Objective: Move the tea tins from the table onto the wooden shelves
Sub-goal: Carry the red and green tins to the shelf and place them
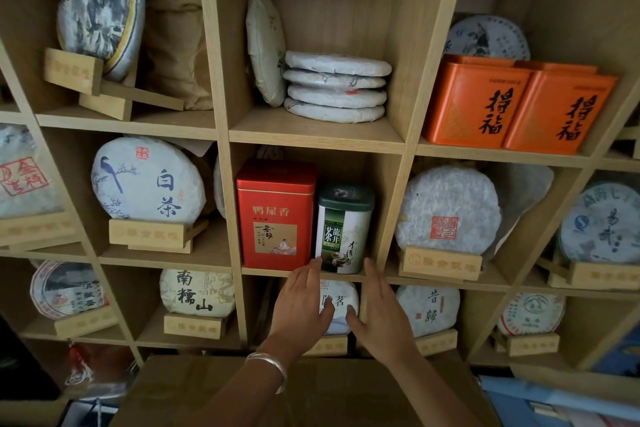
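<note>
Though seated beside red tin (276,215), green tin (343,230) between 2 open hands (301,302).

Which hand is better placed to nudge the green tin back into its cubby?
Either, slightly the right. Both hands are open, flanking the green tin. The right hand has free space beside the cubby wall, while the left hand sits at the narrow gap beside the red tin.

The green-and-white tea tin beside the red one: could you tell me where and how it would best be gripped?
Grip the green-and-white tea tin from the front, one open hand on each side. The left hand's fingertips must slip between it and the red tin, which stands hard against it. The right hand has free room beside the shelf divider.
</note>
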{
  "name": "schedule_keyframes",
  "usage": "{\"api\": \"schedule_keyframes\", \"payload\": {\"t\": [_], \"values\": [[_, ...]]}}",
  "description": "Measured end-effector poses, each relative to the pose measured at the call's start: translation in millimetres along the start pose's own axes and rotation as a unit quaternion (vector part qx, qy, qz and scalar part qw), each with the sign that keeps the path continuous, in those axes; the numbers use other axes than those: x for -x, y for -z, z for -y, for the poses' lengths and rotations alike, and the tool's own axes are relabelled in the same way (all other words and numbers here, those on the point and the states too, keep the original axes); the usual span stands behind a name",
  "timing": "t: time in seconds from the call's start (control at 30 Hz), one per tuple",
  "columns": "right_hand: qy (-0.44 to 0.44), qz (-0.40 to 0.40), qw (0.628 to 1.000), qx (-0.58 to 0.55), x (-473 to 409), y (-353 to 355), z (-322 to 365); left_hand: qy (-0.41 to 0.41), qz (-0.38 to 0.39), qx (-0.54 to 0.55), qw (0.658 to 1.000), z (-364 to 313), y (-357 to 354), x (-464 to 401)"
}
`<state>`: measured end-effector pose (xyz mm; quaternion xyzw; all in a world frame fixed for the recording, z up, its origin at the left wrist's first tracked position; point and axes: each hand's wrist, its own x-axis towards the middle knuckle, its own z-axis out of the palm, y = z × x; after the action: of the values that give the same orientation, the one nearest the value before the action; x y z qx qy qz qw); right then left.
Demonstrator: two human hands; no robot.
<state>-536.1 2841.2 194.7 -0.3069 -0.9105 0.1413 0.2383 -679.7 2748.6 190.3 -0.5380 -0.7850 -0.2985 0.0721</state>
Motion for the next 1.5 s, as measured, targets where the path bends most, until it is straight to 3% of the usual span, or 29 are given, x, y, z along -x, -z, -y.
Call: {"api": "schedule_keyframes", "payload": {"t": [0.47,1.5], "values": [[-0.04,0.049,0.994,-0.088,-14,7,18,0.093,-0.02,0.105,0.99,-17,-7,-5],[-0.026,0.034,0.994,-0.101,-18,1,5,0.059,-0.02,0.152,0.986,-12,-5,0]]}}
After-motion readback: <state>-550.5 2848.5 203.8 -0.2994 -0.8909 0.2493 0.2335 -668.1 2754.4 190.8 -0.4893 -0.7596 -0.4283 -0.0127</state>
